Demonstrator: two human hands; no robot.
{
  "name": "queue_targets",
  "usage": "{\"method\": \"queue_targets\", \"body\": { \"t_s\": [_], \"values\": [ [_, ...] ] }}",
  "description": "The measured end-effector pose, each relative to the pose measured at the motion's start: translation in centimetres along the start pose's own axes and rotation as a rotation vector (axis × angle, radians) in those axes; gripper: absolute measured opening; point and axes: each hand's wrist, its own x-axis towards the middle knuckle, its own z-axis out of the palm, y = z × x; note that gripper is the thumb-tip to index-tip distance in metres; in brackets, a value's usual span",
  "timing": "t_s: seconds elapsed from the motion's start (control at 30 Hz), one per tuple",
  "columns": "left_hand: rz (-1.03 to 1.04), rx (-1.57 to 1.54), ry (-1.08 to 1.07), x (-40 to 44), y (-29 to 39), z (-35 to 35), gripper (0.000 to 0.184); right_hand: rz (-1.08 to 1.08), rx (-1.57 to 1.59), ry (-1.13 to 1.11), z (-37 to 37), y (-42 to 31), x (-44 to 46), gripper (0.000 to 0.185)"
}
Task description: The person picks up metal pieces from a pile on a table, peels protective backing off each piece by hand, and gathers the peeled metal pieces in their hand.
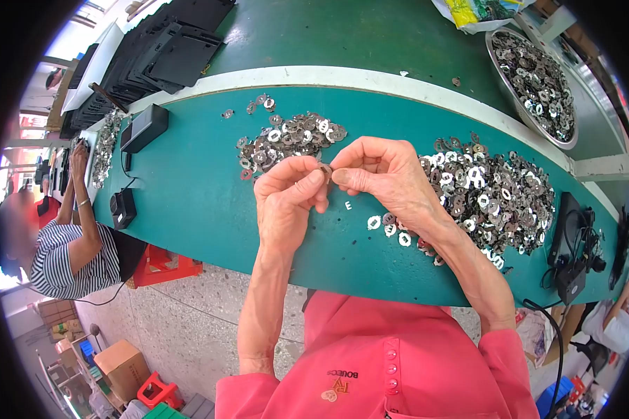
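Observation:
My left hand (290, 199) pinches a small metal piece (325, 170) between thumb and forefinger, above the green table mat (210, 202). My right hand (384, 178) meets it from the other side, its thumb and forefinger pressed together at the piece's edge. The fingers hide most of the piece. Behind my left hand lies a small pile of flat metal rings (297, 136). To the right of my right hand spreads a larger pile of similar rings (496, 199), some white, some dark. A small white E-shaped bit (349, 206) lies just below my hands.
A metal bowl full of rings (566, 133) stands at the back right. Black panels (182, 52) are stacked at the back left. A black box (145, 128), a small black device (123, 208) and cables sit on the table. A co-worker in stripes (77, 258) sits at left.

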Motion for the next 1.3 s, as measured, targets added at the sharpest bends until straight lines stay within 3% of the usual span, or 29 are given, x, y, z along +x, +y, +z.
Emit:
{"method": "queue_targets", "body": {
  "t_s": [0.2,0.37,0.57,0.8,0.9,1.0,1.1,1.3],
  "values": [
    [-0.007,0.155,0.039,-0.2,-0.1,0.4,0.01,-0.128,-0.192,0.07,0.1,0.1,-0.2,0.01],
    [-0.043,0.218,0.006,-0.2,0.0,0.2,0.012,-0.089,-0.193,0.054,-0.1,-0.1,-0.1,0.008],
    [-0.184,-0.089,-0.191,0.2,0.0,-1.2,0.014,-0.076,-0.129,0.011,-0.4,-0.3,-0.1,0.008],
    [-0.118,0.012,-0.011,-0.1,0.2,0.3,0.013,-0.099,-0.242,0.065,0.3,-0.5,-0.5,0.003],
    [-0.102,0.018,-0.007,-0.1,0.1,0.3,0.012,-0.319,-0.462,0.098,0.3,-0.3,-0.6,0.003],
    [-0.094,0.028,-0.015,-0.1,-0.1,0.0,0.012,-0.393,-0.512,0.078,0.4,0.2,-0.5,0.004],
    [-0.109,-0.001,-0.023,-0.1,0.0,-0.1,0.011,-0.217,-0.365,0.046,0.5,-0.1,-0.6,0.005],
    [-0.185,-0.125,-0.068,0.0,0.4,-0.4,0.016,0.2,0.397,-0.06,-1.3,-0.2,0.2,0.016]
  ]
}}
